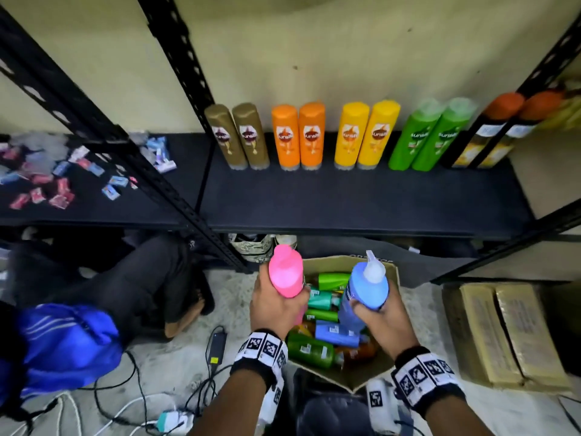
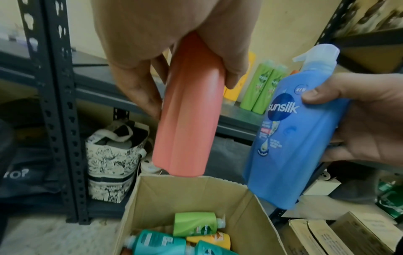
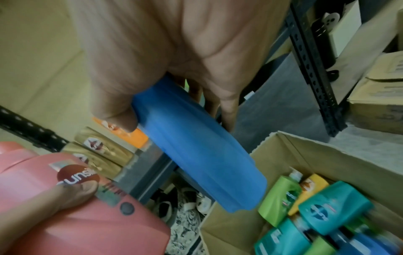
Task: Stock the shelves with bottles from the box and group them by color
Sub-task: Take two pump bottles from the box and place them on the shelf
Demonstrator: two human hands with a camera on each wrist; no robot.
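Observation:
My left hand (image 1: 276, 305) grips a pink bottle (image 1: 286, 272) upright above the cardboard box (image 1: 358, 377). Beside it my right hand (image 1: 382, 319) grips a blue bottle (image 1: 367, 286) with a clear cap, also over the box. In the left wrist view the pink bottle (image 2: 189, 110) hangs from my fingers next to the blue bottle (image 2: 296, 131). The right wrist view shows the blue bottle (image 3: 196, 143) in my grasp and the pink bottle (image 3: 82, 222) at lower left. Green, teal, blue and orange bottles (image 1: 330, 332) lie in the box. On the black shelf (image 1: 361, 199) stand pairs of gold, orange, yellow, green and dark bottles (image 1: 311, 136).
A black upright post (image 1: 185, 77) splits the shelving; small sachets (image 1: 47, 171) lie scattered on the left shelf. On the floor are a blue bag (image 1: 63, 344), cables with a charger (image 1: 217, 344), and tan cartons (image 1: 509, 335) to the right. A patterned bag (image 2: 115, 160) sits under the shelf.

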